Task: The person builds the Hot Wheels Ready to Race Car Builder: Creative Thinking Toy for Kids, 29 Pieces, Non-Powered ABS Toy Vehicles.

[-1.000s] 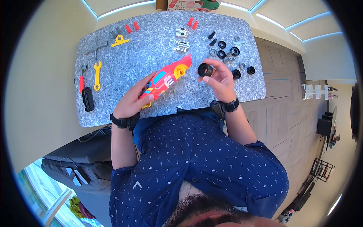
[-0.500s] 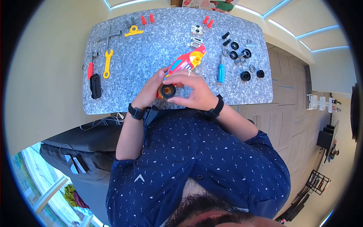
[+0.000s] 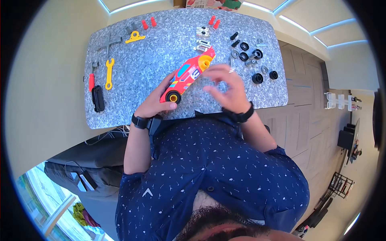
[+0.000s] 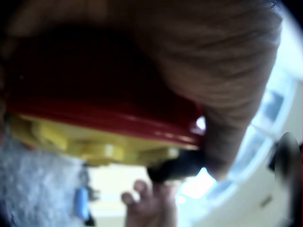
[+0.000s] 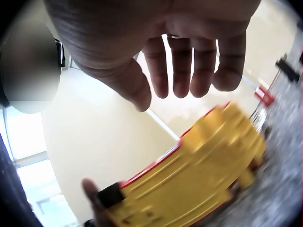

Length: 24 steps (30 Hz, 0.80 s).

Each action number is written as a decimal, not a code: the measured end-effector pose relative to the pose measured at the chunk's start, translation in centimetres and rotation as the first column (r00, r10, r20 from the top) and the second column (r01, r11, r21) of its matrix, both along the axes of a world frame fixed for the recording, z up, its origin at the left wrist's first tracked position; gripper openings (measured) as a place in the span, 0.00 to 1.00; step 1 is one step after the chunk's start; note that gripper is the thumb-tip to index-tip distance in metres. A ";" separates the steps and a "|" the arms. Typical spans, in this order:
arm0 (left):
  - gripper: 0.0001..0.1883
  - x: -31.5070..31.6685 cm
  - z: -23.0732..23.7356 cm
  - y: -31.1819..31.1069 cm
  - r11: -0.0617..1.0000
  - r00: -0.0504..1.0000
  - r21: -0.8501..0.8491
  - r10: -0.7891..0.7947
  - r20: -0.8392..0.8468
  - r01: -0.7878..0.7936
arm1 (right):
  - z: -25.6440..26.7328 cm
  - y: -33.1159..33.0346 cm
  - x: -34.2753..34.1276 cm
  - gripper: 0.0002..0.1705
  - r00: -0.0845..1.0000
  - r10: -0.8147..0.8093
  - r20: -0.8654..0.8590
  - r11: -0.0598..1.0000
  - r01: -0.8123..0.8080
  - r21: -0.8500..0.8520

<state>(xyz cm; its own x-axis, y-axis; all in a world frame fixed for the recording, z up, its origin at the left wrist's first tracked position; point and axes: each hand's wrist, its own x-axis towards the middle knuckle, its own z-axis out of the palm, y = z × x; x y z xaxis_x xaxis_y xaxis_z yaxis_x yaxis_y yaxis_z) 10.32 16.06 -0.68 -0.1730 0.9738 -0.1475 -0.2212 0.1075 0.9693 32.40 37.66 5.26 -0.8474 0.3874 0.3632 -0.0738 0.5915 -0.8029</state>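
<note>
My left hand (image 3: 155, 100) grips a red toy race car (image 3: 185, 78) above the table, thumb close beside the near wheel. A black wheel (image 3: 173, 92) sits at the car's near end, with a yellow hub in its middle. The far wheel arch (image 3: 204, 63) is yellow and bare. My right hand (image 3: 233, 90) holds nothing and is just right of the car, its fingers loosely bent. In the right wrist view the fingers hang apart above the car's yellow underside (image 5: 194, 165). The left wrist view shows the palm over the red body (image 4: 94, 111), dark and blurred.
Black and grey wheel parts (image 3: 257, 78) lie at the table's right. Silver pieces (image 3: 203, 44) and red pegs (image 3: 217, 24) are beyond the car. A yellow wrench (image 3: 109, 74), a yellow bracket (image 3: 135, 37), a grey T-shaped part (image 3: 107, 43) and a black case (image 3: 97, 99) lie left.
The right hand has brought the black wheel from the right to the car's near end, left it there, and moved back right, off the car. The left hand keeps its grip.
</note>
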 end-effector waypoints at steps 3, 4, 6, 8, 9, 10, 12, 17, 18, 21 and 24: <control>0.69 -0.2 0.2 -0.2 0.999 0.999 -0.035 0.002 0.036 -0.001 | 0.2 4.7 2.9 0.23 0.893 -0.440 0.091 0.890 0.421 0.173; 0.69 -0.4 -0.2 -0.1 1.000 0.999 -0.025 0.011 0.033 -0.010 | 0.2 6.5 4.0 0.24 0.855 -0.508 0.106 0.838 0.462 0.289; 0.71 -0.6 -0.3 0.1 0.999 0.998 -0.032 0.013 0.054 -0.012 | -1.2 10.6 8.1 0.30 0.678 -0.675 0.293 0.720 0.517 0.462; 0.71 -0.6 -0.3 0.3 1.000 0.999 -0.018 0.004 0.037 -0.003 | -2.8 11.5 9.9 0.32 0.645 -0.699 0.309 0.695 0.511 0.507; 0.71 -0.5 -0.4 0.3 1.000 1.000 -0.013 0.001 0.027 -0.001 | -3.5 11.8 10.6 0.33 0.629 -0.710 0.317 0.683 0.505 0.527; 0.72 -0.6 -0.4 0.2 1.000 0.999 -0.026 -0.005 0.041 0.007 | -4.2 12.0 11.1 0.36 0.601 -0.702 0.381 0.702 0.495 0.513; 0.72 -0.5 -0.4 0.2 1.000 0.999 -0.028 0.002 0.054 0.000 | -5.5 12.4 11.9 0.35 0.605 -0.665 0.439 0.745 0.489 0.454; 0.72 -0.6 -0.5 0.3 0.999 0.999 -0.043 0.009 0.034 -0.008 | -3.9 10.7 10.2 0.27 0.794 -0.507 0.336 0.822 0.563 -0.090; 0.73 -0.5 -0.4 0.3 0.999 1.000 -0.048 0.014 0.022 -0.013 | -4.1 10.3 9.7 0.25 0.877 -0.440 0.192 0.818 0.480 -0.317; 0.69 -0.6 -0.3 0.4 0.999 1.000 -0.037 0.002 0.020 -0.001 | -3.0 8.6 7.2 0.26 0.957 -0.288 -0.027 0.855 0.244 -0.457; 0.67 -0.6 -0.3 0.4 1.000 1.000 -0.027 -0.006 0.012 0.006 | -1.7 6.5 3.7 0.32 0.983 -0.133 -0.129 0.917 0.073 -0.391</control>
